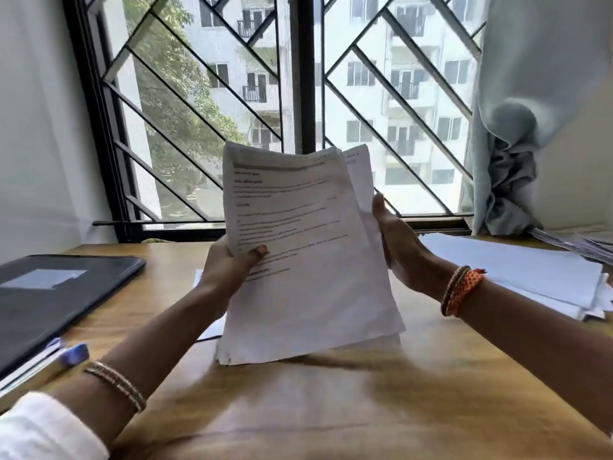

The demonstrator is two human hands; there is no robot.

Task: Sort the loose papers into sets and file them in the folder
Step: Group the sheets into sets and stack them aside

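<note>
Both hands clamp an upright stack of white printed paper sheets (pixel 298 247) mid-frame: left hand (pixel 229 263) pinching, right hand (pixel 394 237) gripping its edge; print blurred, unreadable.

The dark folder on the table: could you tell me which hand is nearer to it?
Left. The left hand grips the sheaf of papers just right of the dark folder; the right hand holds the sheaf's far edge, farther away.

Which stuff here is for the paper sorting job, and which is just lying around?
For the job:
- stack of papers, held up by the left hand and right hand
- white sheets lying on the table's right side
- dark folder, closed, on the left

Just lying about:
- pen beside the folder
- curtain
</note>
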